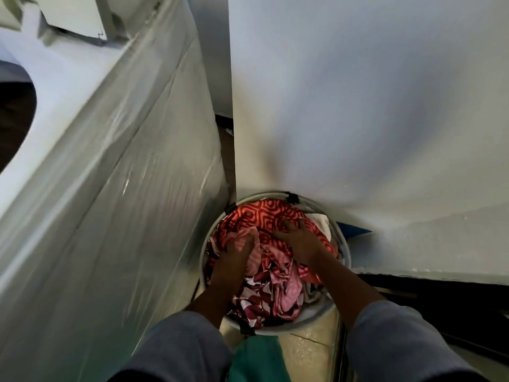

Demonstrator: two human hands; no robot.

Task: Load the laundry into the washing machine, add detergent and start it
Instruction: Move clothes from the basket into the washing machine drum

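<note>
Unload basket (pixel 203 257) | left hand (pixel 235 257) sunk in laundry (pixel 264 216), grip unclear; right hand (pixel 300 239) flat on top | advise: scoop underneath, bundle tight

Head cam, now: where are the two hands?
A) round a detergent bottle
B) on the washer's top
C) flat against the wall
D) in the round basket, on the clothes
D: the left hand and the right hand both reach down onto the red patterned laundry inside the round basket, beside the plastic-wrapped washer.
</note>
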